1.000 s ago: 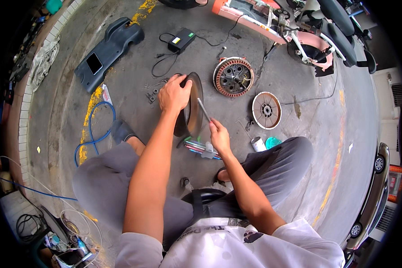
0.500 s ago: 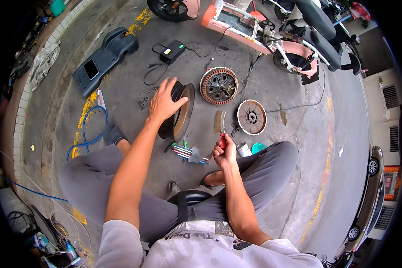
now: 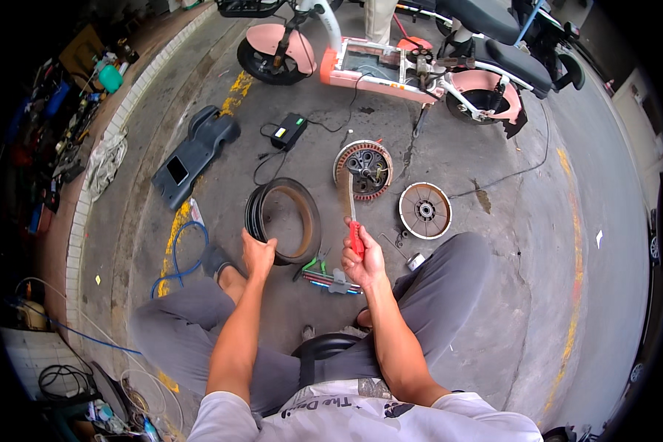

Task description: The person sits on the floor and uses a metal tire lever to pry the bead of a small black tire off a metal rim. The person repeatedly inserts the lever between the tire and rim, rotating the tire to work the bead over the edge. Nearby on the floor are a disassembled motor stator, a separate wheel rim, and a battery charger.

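Observation:
My left hand (image 3: 258, 253) is closed on the near left edge of a black wheel rim (image 3: 255, 214), thumb over its lip. The rim is tilted on the ground, and its brown, rusty-looking inner wall shows. In my right hand (image 3: 365, 264) is a wire brush (image 3: 357, 237) with a red handle, fingers wrapped round it. Its bristles point away from me, apart from the rim, and overlap the near edge of a motor stator (image 3: 363, 168) with copper windings in the picture. To the right lies a round spoked motor cover (image 3: 425, 211).
Pliers with green handles (image 3: 322, 258) and a hex key set (image 3: 331, 281) lie between my legs. Beyond are a black charger (image 3: 289, 130) with cables, a dark plastic cover (image 3: 193, 160) and a pink electric scooter (image 3: 379, 85). A blue hose (image 3: 175, 254) curls at left.
My left hand has moved from the rim's upper side to its near edge. The rim has turned so its opening shows more widely. The brush has tilted to the left, and the whole view has shifted.

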Tool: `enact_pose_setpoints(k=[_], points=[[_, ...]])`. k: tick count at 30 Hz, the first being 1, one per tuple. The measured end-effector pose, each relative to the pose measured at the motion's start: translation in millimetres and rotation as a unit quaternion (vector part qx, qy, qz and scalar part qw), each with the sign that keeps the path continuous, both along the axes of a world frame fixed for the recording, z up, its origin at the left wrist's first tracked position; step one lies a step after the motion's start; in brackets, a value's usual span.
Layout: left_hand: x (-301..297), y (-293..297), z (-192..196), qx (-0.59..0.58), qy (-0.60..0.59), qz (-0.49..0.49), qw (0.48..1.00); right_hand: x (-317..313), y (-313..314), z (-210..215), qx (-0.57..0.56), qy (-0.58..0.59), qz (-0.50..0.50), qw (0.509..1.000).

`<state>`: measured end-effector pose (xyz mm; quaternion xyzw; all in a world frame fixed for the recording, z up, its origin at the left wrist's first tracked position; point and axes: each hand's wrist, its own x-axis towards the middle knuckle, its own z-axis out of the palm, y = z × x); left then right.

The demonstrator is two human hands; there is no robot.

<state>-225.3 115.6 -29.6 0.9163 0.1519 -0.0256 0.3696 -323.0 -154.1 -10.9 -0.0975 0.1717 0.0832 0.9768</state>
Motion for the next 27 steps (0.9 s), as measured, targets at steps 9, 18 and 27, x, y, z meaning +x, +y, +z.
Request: enact_pose_setpoints(k=[9, 18, 27], points=[[34.6, -22.2, 58.2, 0.075, 0.062, 0.004, 0.995, -15.1, -17.5, -6.9, -0.030, 0.008, -0.036, 0.999], [38.4, -34.6, 63.4, 0.057, 0.007, -0.088, 0.995, -12.3, 4.6, -21.2, -0.309, 0.198, 0.003, 0.930], [-15.6, -31.2, 7.1, -0.019, -0.138, -0.129, 0.982, -6.3, 23.6, -23.9, -0.383, 0.236, 0.050, 0.892]])
